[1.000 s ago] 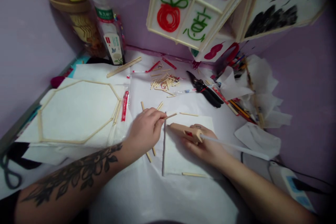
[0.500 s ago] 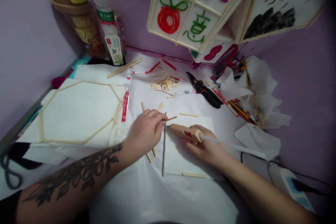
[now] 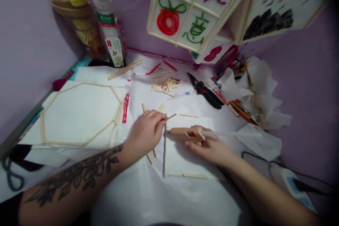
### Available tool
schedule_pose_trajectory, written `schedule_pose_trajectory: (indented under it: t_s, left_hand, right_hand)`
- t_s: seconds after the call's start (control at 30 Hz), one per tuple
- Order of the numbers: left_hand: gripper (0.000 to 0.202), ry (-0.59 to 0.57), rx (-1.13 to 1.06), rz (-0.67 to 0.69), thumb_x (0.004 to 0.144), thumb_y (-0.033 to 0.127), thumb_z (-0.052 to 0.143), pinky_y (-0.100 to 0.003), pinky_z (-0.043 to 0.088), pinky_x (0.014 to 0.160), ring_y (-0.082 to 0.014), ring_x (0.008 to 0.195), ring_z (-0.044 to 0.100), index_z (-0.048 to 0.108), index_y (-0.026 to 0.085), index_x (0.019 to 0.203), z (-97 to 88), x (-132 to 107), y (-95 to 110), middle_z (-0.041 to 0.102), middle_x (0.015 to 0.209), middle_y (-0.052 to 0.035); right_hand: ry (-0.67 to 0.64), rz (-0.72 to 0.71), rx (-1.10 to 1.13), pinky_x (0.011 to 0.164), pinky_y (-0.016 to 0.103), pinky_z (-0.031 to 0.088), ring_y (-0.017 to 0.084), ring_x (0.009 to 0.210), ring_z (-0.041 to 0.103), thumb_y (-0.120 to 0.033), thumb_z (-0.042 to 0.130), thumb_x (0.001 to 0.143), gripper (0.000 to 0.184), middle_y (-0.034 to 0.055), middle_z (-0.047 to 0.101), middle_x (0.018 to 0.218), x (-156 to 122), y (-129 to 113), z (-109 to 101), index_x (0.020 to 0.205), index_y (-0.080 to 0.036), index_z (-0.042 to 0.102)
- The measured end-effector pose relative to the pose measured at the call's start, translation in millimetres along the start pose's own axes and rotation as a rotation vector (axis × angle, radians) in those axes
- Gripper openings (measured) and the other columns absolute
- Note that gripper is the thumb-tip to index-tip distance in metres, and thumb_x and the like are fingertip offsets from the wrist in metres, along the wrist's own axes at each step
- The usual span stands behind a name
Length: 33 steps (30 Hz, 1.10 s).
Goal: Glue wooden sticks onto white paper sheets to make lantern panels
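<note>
My left hand (image 3: 146,131) is closed, pinching a short wooden stick (image 3: 170,117) at the top left corner of a white paper square (image 3: 182,155). My right hand (image 3: 210,145) grips a tan glue gun (image 3: 186,134) with a white glue stick (image 3: 227,133) out of its back. The gun's nozzle points left, close to the held stick. A dark strip (image 3: 164,148) runs down the square's left edge. Another stick (image 3: 194,176) lies along its bottom edge.
A hexagonal stick frame on white paper (image 3: 79,113) lies left. Cut sticks (image 3: 164,84), black pliers (image 3: 205,91), a glue bottle (image 3: 109,30) and crumpled tissue (image 3: 254,91) sit behind. A painted paper lantern (image 3: 201,10) hangs above. A power strip (image 3: 292,185) lies right.
The glue gun has swung from tilted to nearly level, its rear glue stick rising. The left hand and its stick have barely moved.
</note>
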State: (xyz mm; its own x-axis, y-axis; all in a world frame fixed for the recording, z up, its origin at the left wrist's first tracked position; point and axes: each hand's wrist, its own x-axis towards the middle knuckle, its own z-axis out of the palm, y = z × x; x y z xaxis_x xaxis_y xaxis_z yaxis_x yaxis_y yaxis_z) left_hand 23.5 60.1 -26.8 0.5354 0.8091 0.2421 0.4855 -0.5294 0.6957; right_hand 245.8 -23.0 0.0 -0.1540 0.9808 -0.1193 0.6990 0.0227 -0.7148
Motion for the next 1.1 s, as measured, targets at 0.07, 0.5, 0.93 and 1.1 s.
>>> schedule_pose_trajectory:
  t_s: [0.07,0.5,0.93,1.1]
  left_hand:
    - [0.017,0.037,-0.055,-0.026,0.092,0.019,0.049,-0.037,0.049,0.082,-0.0204,0.091,0.061,0.065,0.018,0.095,-1.2,0,1,0.068,0.093,-0.0055]
    - [0.024,-0.138,-0.251,-0.487,0.071,0.030,0.064,-0.025,0.044,0.057,-0.0146,0.061,0.061,0.061,0.019,0.092,-25.2,15,35,0.069,0.070,0.0012]
    - [0.022,-0.431,0.452,-0.228,0.074,0.025,0.060,-0.028,0.045,0.069,-0.0183,0.075,0.066,0.077,0.021,0.088,-21.8,65,37,0.075,0.079,-0.0018]
    - [0.021,-0.493,0.529,-0.213,0.073,0.022,0.058,-0.029,0.043,0.065,-0.0194,0.072,0.065,0.077,0.021,0.083,-19.4,66,41,0.075,0.078,-0.0029]
  right_hand:
    - [0.000,0.127,0.177,0.055,0.029,0.048,0.020,0.065,0.062,-0.043,0.063,0.078,0.024,0.0036,0.068,0.074,-1,4,-4,0.087,-0.021,0.068]
    - [0.896,0.134,0.715,0.051,0.031,0.041,0.019,0.060,0.051,-0.041,0.063,0.070,0.017,0.0024,0.056,0.068,17,50,-32,0.070,-0.025,0.056]
    - [0.749,0.058,0.825,0.058,0.031,0.042,0.016,0.058,0.050,-0.040,0.075,0.065,0.024,-0.0016,0.057,0.061,27,69,-18,0.062,-0.021,0.061]
    - [0.707,0.007,0.818,0.062,0.031,0.043,0.015,0.061,0.050,-0.040,0.073,0.070,0.025,-0.0019,0.056,0.063,30,71,-20,0.063,-0.020,0.060]
